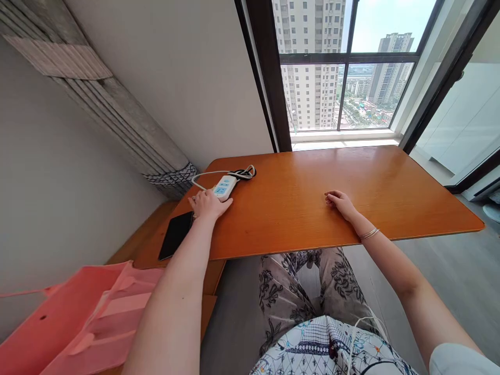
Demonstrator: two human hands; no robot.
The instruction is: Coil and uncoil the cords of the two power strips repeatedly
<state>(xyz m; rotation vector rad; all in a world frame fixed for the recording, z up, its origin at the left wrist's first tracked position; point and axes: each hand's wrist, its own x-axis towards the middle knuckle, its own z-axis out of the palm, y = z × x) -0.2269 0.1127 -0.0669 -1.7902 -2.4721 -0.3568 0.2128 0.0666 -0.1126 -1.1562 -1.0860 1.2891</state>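
My left hand lies on the orange-brown wooden table at its left end, fingers closed round the near end of a white power strip with blue sockets. The strip's white cable and a black bundled cord lie just beyond it. My right hand rests on the middle of the table with its fingers curled loosely down on the wood and nothing in them; a silver bracelet sits on that wrist.
A black phone lies face down at the table's near left corner. A pink bag stands at the lower left. A grey curtain hangs against the wall, and a large window is behind the table.
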